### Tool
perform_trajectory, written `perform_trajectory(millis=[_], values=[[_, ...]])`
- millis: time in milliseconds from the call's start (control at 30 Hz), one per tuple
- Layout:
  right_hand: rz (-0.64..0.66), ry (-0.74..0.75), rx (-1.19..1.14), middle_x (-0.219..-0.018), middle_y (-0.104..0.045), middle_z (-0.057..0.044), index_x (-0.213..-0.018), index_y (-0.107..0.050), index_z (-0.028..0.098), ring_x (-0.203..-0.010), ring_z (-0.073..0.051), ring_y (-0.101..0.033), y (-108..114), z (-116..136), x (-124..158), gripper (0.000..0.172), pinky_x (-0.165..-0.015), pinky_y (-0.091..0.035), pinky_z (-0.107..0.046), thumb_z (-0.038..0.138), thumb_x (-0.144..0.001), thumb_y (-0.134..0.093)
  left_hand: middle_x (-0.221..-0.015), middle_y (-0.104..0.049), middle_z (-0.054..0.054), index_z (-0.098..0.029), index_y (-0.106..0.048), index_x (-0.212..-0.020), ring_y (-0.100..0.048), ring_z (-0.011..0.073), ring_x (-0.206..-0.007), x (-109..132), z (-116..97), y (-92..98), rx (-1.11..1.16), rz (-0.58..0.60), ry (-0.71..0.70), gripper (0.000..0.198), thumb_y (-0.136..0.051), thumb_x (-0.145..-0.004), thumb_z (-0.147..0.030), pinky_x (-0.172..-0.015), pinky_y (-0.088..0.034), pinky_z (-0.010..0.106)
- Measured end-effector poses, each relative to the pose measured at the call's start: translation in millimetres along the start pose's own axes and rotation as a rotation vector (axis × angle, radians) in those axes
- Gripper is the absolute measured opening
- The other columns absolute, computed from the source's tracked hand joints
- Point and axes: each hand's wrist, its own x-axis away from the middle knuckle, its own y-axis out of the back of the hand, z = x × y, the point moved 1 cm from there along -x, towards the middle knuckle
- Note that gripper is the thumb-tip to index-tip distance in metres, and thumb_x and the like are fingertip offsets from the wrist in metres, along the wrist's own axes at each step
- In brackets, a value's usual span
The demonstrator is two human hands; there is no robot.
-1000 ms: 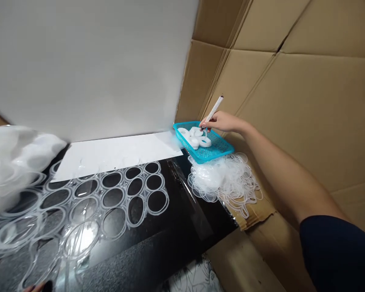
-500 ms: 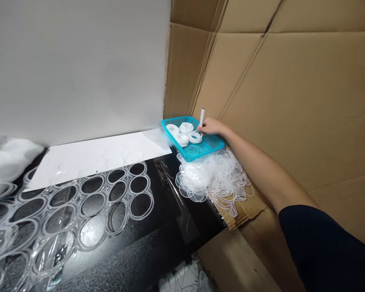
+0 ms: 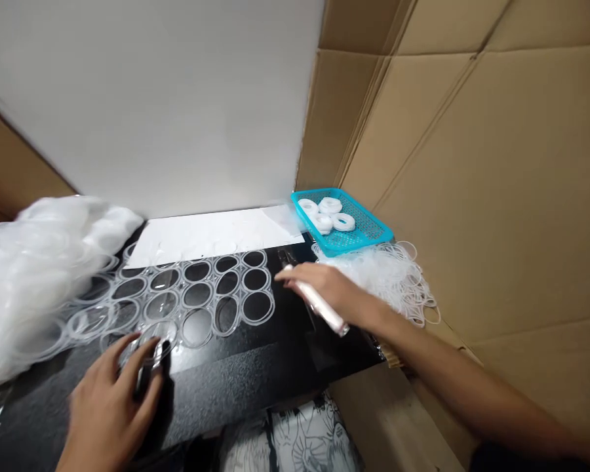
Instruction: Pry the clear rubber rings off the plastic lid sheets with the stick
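My right hand (image 3: 332, 292) grips a white pen-like tool (image 3: 320, 307) and hovers over the black table (image 3: 255, 380), just right of a clear plastic sheet of linked rings (image 3: 196, 295). My left hand (image 3: 108, 410) rests at the near left on that sheet, its fingers spread flat beside a small dark object (image 3: 150, 370) that I cannot make out. A teal basket (image 3: 368, 229) with white rings (image 3: 330, 213) in it sits at the far right corner.
A pile of loose clear rings (image 3: 391, 278) lies in front of the basket. White bundled plastic (image 3: 29, 275) fills the left side. White paper (image 3: 211, 229) lies against a white back wall. Cardboard panels (image 3: 472, 164) wall off the right.
My right hand has pulled back from the teal basket to the middle of the table, still with the tool. My left hand has come into view on the ring sheet.
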Motion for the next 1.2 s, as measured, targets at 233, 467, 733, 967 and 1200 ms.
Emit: perform_trajectory(millis=[233, 467, 733, 967, 1200], values=[[0.151, 0.032, 0.172, -0.111, -0.076, -0.009, -0.117, -0.067, 0.016, -0.102, -0.025, -0.068, -92.9, 21.0, 0.9, 0.022, -0.085, -0.046, -0.039, 0.033, -0.102, -0.066, -0.122, -0.064, 0.017, -0.02, -0.067, -0.117, -0.061, 0.0381, -0.115, -1.0, 17.8, 19.2, -0.098, -0.073, 0.081, 0.055, -0.05, -0.094, -0.066, -0.1, -0.05, 0.054], [0.273, 0.011, 0.172, -0.106, -0.076, -0.006, -0.108, -0.067, 0.018, -0.097, -0.023, -0.069, -68.5, 25.2, 32.5, 0.008, -0.085, -0.048, -0.037, 0.022, -0.101, -0.065, -0.095, -0.067, 0.008, -0.023, -0.066, -0.09, -0.061, 0.0302, -0.094, 9.9, 22.9, 25.6, -0.1, 0.041, 0.069, 0.041, -0.047, -0.097, -0.059, -0.083, -0.045, 0.043], [0.081, -0.087, -0.214, -0.108, -0.077, -0.006, -0.141, -0.062, 0.028, -0.096, -0.022, -0.072, -37.9, 31.9, 50.3, 0.036, -0.088, -0.056, -0.039, 0.033, -0.108, -0.049, -0.1, -0.066, 0.01, -0.021, -0.066, -0.092, -0.061, 0.0323, -0.1, 14.0, -26.3, 45.1, -0.176, -0.13, 0.147, 0.035, -0.046, -0.103, -0.048, -0.083, -0.045, 0.044], [0.123, -0.155, -0.41, -0.108, -0.076, -0.007, -0.106, -0.078, 0.022, -0.101, -0.021, -0.071, -32.8, 1.2, 6.3, 0.024, -0.093, -0.055, -0.037, 0.036, -0.101, -0.06, -0.133, -0.064, 0.013, -0.019, -0.062, -0.127, -0.059, 0.0274, -0.124, -3.6, -195.0, -16.3, 0.25, 0.072, -0.266, 0.029, -0.055, -0.103, -0.034, -0.105, -0.05, 0.043], [-0.002, -0.171, -0.459, -0.104, -0.077, -0.005, -0.099, -0.075, 0.02, -0.098, -0.02, -0.071, -60.4, -20.0, 21.3, 0.017, -0.094, -0.053, -0.036, 0.033, -0.099, -0.064, -0.15, -0.055, 0.019, -0.013, -0.053, -0.143, -0.05, 0.0367, -0.139, -0.3, -225.0, -61.0, 0.069, 0.166, -0.249, 0.049, -0.054, -0.103, -0.041, -0.113, -0.043, 0.055]])
